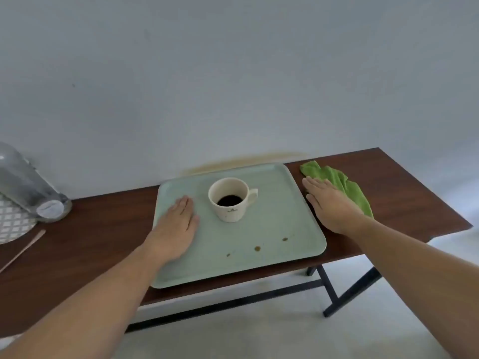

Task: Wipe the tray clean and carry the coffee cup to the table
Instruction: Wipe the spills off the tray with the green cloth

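The left hand (pixel 176 226) lies flat and open on the tray (pixel 272 257), fingers spread toward its far left corner, gripping nothing; the right hand (pixel 333 206) is just as flat and empty, resting on the worktop (pixel 90 244) against the tray's right rim, its far edge touching or overlapping the cloth (pixel 344 185) — which of the two cannot be told. The cup (pixel 232 199) stands upright mid-tray between the hands, apart from both, handle to the right, dark coffee low inside.

By the look of it the task has barely begun; three brown spots (pixel 257 248) mark the tray near its front edge, so no wiping shows, and the cup has not left the tray. Taking up the cloth seems the likely first step.

At the far left a clear jar (pixel 31 187), a patterned plate (pixel 13 224) and a stick (pixel 23 251) are cut by the frame — the jar's contents are unreadable; the print on the cup is too small to make out; whether another table is the cup's goal is not shown.
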